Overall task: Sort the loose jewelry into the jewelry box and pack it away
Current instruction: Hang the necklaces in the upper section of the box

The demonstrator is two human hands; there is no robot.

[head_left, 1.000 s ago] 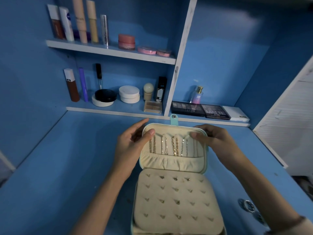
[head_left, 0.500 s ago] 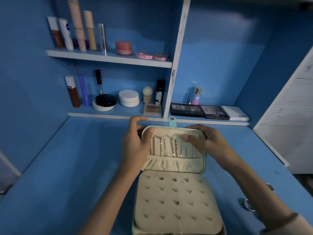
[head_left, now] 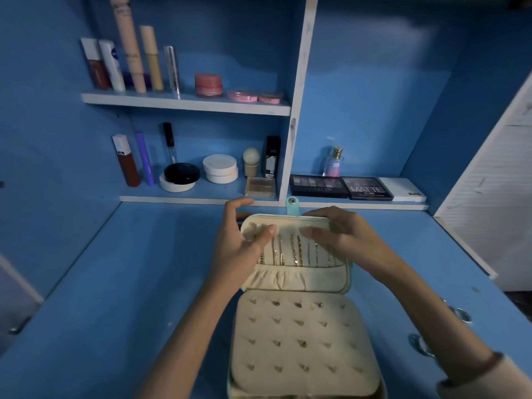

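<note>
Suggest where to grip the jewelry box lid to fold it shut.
Grip the lid by its far top rim at both corners, coming in from the sides as the left hand and right hand do: it stands hinged at the near edge, and chains hang down its middle.

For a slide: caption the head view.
Left hand and right hand hold the jewelry box lid; chains inside, earrings on the pad.

We see cream padded jewelry box [head_left: 299,352] open on blue tabletop [head_left: 115,283], close before us. Its lid [head_left: 296,279] stands up at far end, with thin gold chains [head_left: 296,251] in row inside. We have left hand [head_left: 241,249] holding lid's left edge, right hand [head_left: 345,240] its right. Behind box, low shelf [head_left: 195,199]: round compacts [head_left: 220,168] left of white divider [head_left: 290,145], dark eyeshadow palettes [head_left: 318,186] right.
</note>
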